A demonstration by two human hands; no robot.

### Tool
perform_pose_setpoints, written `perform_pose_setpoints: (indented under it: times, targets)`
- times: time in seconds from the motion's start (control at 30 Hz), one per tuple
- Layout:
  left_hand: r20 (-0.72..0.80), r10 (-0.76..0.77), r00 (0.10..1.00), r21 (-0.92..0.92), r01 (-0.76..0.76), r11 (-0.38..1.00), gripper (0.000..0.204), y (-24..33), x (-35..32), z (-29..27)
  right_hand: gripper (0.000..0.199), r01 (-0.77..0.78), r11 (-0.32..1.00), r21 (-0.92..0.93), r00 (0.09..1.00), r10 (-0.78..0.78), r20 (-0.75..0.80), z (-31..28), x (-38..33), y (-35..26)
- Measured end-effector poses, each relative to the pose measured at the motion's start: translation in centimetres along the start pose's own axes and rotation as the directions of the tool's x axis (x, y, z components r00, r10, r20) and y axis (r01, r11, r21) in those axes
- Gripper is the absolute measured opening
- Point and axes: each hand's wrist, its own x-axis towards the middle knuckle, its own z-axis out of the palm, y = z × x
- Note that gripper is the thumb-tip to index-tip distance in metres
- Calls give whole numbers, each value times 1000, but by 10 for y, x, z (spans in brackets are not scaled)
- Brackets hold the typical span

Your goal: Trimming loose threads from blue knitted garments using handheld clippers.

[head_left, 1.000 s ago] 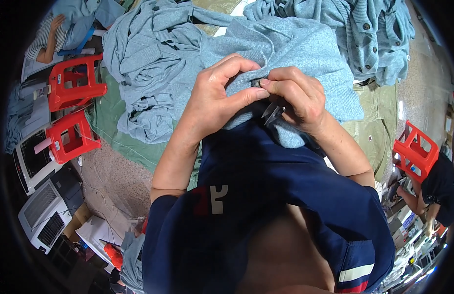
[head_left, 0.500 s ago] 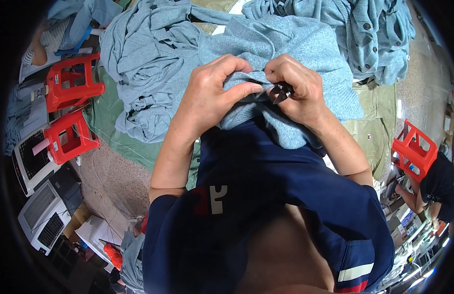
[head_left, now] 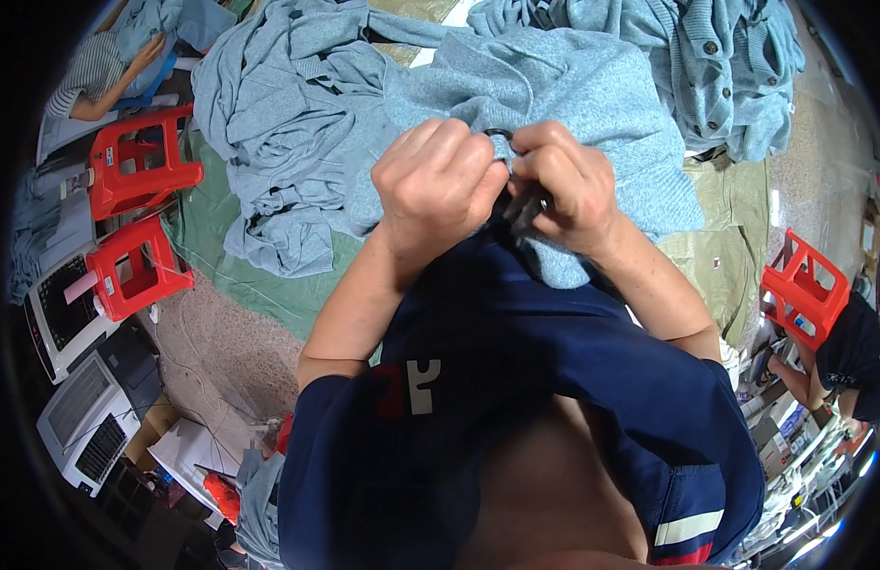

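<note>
A light blue-grey knit garment (head_left: 554, 85) lies spread over my lap and the work surface. My left hand (head_left: 437, 180) is closed in a fist on a gathered edge of it. Close beside it, my right hand (head_left: 568, 185) pinches the same edge between thumb and forefinger. Dark thread snips (head_left: 527, 207) are tucked in the right palm, blurred by motion, their blades pointing down towards me. Between the two hands a dark round button (head_left: 498, 132) shows at the fabric edge. The cloth inside the left fist is hidden.
Heaps of similar garments lie at left (head_left: 278, 123) and at back right, where a buttoned cardigan (head_left: 715, 85) shows. Red stools (head_left: 141, 261) stand to the left, another red stool (head_left: 805, 290) to the right. One person (head_left: 98, 71) handles cloth at far left; another (head_left: 843, 366) sits at right.
My left hand has rolled over into a fist, knuckles up, drawing the fabric edge in. The snips have swung with the right hand, and a button has come into view. The person at far left has moved their arms.
</note>
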Motion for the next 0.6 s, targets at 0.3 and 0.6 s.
perform_pose_setpoints:
  times: [0.3, 0.6]
  targets:
    - [447, -285, 848, -69, 351, 934, 16, -48, -42, -45, 21, -368, 911, -186, 842, 411, 349, -63, -40, 24]
    - [578, -401, 710, -97, 548, 831, 27, -66, -45, -94, 24, -561, 783, -270, 637, 616, 462, -87, -27, 19]
